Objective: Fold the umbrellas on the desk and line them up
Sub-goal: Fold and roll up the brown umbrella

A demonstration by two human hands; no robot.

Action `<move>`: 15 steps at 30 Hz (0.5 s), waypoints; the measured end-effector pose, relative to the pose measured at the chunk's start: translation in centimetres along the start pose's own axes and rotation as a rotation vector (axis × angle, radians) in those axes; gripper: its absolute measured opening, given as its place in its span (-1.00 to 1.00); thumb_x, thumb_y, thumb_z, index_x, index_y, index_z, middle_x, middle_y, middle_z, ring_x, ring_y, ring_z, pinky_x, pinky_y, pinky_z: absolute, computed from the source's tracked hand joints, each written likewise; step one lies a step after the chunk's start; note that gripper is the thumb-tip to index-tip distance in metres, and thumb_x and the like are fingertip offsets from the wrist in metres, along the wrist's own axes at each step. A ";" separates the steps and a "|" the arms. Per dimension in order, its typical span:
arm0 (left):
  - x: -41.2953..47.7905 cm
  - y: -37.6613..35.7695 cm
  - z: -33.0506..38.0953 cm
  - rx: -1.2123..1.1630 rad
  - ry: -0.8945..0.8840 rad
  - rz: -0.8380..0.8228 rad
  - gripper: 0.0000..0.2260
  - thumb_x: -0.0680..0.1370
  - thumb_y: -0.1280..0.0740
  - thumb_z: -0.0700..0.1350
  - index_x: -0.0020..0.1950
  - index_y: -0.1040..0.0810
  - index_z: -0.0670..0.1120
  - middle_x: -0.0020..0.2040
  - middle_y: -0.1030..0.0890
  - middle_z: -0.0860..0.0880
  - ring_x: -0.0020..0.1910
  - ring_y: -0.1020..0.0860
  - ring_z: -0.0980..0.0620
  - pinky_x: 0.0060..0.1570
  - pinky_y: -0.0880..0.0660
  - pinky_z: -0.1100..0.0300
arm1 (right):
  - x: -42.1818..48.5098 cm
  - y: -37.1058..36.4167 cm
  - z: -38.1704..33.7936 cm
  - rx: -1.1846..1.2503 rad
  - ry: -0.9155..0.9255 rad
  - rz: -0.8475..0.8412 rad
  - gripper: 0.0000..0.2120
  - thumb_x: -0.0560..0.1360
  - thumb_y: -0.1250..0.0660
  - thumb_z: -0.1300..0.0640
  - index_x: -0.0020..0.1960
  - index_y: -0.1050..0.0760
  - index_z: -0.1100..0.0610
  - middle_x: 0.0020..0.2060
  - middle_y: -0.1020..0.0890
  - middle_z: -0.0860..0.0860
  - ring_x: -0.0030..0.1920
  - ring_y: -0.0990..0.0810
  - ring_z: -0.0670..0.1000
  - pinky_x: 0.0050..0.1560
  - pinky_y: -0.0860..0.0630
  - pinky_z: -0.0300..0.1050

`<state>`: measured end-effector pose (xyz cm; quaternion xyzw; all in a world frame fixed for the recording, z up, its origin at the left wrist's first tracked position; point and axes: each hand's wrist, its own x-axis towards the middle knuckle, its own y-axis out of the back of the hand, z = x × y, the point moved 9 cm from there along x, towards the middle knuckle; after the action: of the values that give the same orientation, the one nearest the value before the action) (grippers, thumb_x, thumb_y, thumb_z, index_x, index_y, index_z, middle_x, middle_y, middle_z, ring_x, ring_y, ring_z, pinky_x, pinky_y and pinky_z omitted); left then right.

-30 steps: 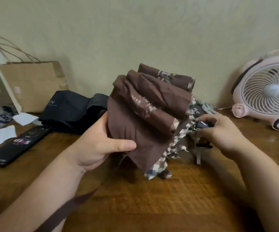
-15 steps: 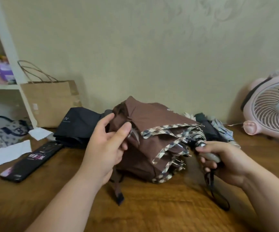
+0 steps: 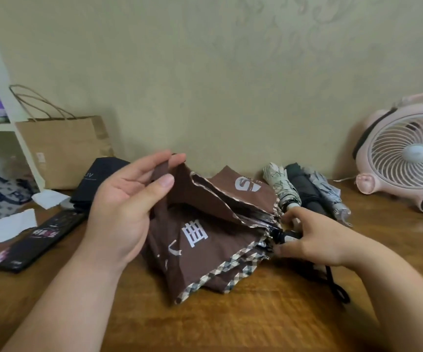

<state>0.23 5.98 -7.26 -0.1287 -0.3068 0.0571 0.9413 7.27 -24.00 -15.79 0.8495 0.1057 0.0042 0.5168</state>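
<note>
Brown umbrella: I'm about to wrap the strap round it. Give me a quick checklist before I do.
1. Strap in hand: the left hand pinches the strap between thumb and fingers. Ok.
2. Handle secured: the right hand grips the handle. Ok.
3. Panels gathered: the brown umbrella has panels that splay loose and uneven. Not ok.
4. Strap fastener found: none visible. Cannot tell.
5. Wrist loop clear of the cloth: it trails on the desk, behind the right hand. Ok.
6. Row to join: the three folded umbrellas lie side by side by the wall. Ok.
</note>
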 end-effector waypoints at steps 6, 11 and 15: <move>-0.7 -2.0 0.8 0.108 -0.060 -0.201 -0.49 0.44 -0.47 -0.19 0.39 -0.50 -0.16 0.31 -0.65 -0.08 0.31 -0.61 0.01 0.18 -0.54 0.26 | 0.6 -0.3 0.0 0.164 0.031 -0.015 -0.11 0.29 -0.55 -0.35 0.47 -0.31 -0.07 0.21 -0.56 -0.11 0.07 -0.61 -0.11 0.05 -0.55 -0.16; 1.7 3.8 0.4 0.085 -0.132 0.076 -0.60 0.62 -0.22 -0.25 0.47 -0.46 -0.13 0.38 -0.58 0.04 0.43 -0.49 0.07 0.43 -0.41 0.07 | 0.4 -0.4 0.2 0.102 -0.006 -0.033 -0.38 0.37 -0.59 -0.15 0.33 -0.44 -0.05 -0.04 -0.63 -0.06 -0.18 -0.67 -0.07 -0.09 -0.65 -0.08; 3.6 15.3 -5.4 0.108 -0.043 0.315 -0.53 0.70 -0.24 -0.18 0.61 -0.26 -0.19 0.45 -0.50 0.16 0.53 -0.36 0.10 0.51 -0.26 0.10 | -0.2 2.0 0.1 0.309 0.060 0.148 -0.63 0.36 -0.62 0.00 0.10 -0.58 -0.03 -0.12 -0.63 -0.08 -0.24 -0.60 -0.13 -0.24 -0.50 -0.31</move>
<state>5.89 20.26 -13.65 -0.1230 -0.2995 0.2232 0.9195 7.46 -25.01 -14.09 0.9239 0.0579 0.0514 0.3748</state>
